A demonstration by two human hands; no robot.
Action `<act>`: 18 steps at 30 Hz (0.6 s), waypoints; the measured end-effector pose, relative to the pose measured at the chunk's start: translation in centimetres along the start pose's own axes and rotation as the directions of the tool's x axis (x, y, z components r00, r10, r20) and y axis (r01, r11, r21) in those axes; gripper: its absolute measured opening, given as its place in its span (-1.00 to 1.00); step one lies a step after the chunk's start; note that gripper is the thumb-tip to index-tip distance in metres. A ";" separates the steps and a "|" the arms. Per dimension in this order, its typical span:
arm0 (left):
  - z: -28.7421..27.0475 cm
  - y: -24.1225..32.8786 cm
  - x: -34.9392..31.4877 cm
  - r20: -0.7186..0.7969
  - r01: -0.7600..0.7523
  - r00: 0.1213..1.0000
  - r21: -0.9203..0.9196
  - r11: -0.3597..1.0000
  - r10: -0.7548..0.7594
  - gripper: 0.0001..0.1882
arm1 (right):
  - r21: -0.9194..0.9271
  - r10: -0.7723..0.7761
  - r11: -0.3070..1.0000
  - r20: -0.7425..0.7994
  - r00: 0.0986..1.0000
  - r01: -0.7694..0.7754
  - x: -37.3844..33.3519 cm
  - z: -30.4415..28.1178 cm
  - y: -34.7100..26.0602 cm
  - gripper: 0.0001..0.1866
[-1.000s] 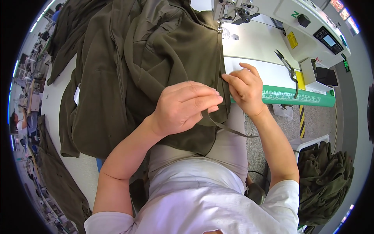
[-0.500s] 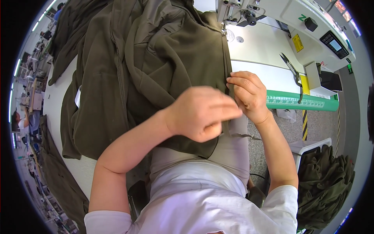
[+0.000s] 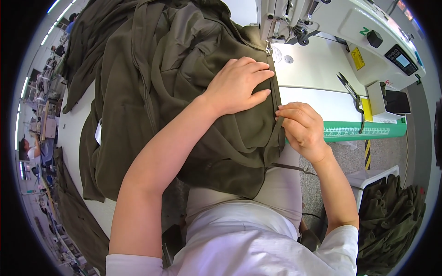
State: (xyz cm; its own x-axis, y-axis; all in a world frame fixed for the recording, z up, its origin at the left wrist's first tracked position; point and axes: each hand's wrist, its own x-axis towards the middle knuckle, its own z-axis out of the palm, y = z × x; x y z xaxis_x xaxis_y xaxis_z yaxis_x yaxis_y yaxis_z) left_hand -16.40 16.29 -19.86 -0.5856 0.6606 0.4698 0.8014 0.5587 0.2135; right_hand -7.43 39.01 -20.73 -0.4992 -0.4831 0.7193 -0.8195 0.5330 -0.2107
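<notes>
An olive-green garment lies bunched across the sewing table and hangs over my lap. Its right edge runs up to the presser foot of a white sewing machine. My left hand rests on the cloth just below the foot, fingers spread and fingertips close to that edge. Farther down the same edge, my right hand pinches a narrow olive strip between thumb and fingers. The strip lies along the garment's edge, and a thin loose tail trails off below it.
Black scissors lie on the machine bed beside a small open box. A green ruler strip lines the table's front edge. At the lower right stands a white bin with heaped olive cloth. More olive cloth lies far left.
My left hand has moved from beside my right hand up and away onto the cloth near the presser foot, its fingers now spread. My right hand still pinches at the edge. The view has shifted slightly.
</notes>
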 end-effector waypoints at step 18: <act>0.5 -0.9 0.4 -0.080 -0.032 0.996 -0.060 0.998 0.027 -0.71 | -0.016 0.021 1.000 -0.043 0.999 -0.022 0.0 0.7 0.5 -0.82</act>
State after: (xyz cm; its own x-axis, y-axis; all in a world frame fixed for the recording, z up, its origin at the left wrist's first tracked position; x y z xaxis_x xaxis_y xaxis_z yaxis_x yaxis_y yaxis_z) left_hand -17.46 16.29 -20.33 -0.5520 0.6332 0.5425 0.8256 0.5063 0.2490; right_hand -8.02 38.77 -21.24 -0.5040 -0.4411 0.7425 -0.8035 0.5547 -0.2159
